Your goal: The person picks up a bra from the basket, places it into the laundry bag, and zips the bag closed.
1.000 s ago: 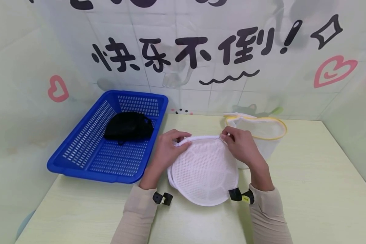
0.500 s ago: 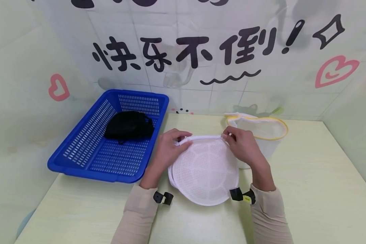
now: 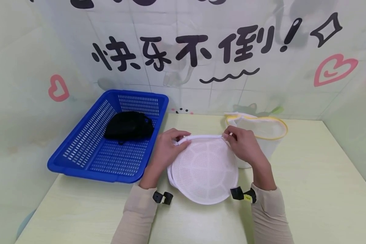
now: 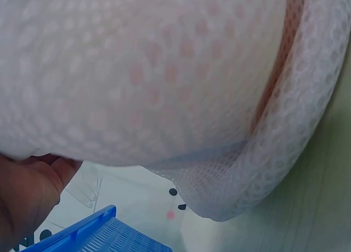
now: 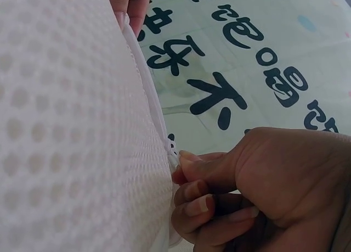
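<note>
A round white mesh laundry bag (image 3: 205, 169) is held up by its far rim over the table, its flat mesh side facing me. My left hand (image 3: 168, 149) pinches the rim at the upper left between thumb and fingers. At the upper right, my right hand (image 3: 243, 144) pinches the white edge by the seam. In the right wrist view the thumb and forefinger of the right hand (image 5: 236, 191) grip a small piece at the zipper edge (image 5: 156, 98). The left wrist view is mostly filled by the mesh (image 4: 164, 82), with part of the left hand (image 4: 30, 194) below it.
A blue perforated basket (image 3: 109, 178) with a black cloth-like item (image 3: 128, 126) inside stands at the left. Behind the right hand, a white bag with yellow trim (image 3: 271, 138) stands upright on the table (image 3: 317, 189). A printed wall covering (image 3: 189, 95) closes off the back.
Almost nothing differs. My right hand has shifted very slightly to the right along the rim, and the laundry bag's lower edge sits a touch higher.
</note>
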The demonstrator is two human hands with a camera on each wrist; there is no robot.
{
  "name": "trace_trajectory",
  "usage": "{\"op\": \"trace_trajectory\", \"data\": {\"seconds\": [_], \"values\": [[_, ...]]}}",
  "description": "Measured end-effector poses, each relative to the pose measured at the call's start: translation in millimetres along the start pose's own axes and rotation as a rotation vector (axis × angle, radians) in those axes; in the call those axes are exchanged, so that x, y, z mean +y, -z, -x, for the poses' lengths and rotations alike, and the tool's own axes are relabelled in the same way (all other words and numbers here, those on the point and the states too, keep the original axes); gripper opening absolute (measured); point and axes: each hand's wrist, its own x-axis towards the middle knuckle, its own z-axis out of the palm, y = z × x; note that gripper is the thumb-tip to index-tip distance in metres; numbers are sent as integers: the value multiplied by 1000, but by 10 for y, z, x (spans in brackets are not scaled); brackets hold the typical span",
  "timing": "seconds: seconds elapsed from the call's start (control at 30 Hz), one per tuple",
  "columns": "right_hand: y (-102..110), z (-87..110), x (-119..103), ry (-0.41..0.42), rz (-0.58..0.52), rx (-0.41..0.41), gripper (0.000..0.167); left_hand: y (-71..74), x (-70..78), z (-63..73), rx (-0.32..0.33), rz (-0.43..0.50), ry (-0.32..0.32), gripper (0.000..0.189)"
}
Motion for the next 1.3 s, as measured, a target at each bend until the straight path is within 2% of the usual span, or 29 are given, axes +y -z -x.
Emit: {"op": "trace_trajectory", "data": {"seconds": [0.6,0.87,1.0,1.13,1.2,1.3], "values": [[-25,22,11,11,0,-7,11,-3,-22,28,10,2,16,18],[1,30,30,-14,12,5,11,30,-48,27,53,21,40,18],[-13,7,24,0,15,8,11,42,-63,11,-21,-23,51,18],[-30,-16,24,2,18,26,11,47,-55,-16,-122,-98,22,18],[-42,-29,18,2,17,37,11,48,-45,-34,-140,-125,-1,14],[-77,-57,-13,3,17,36,11,55,-26,-57,-131,-160,-19,13]]}}
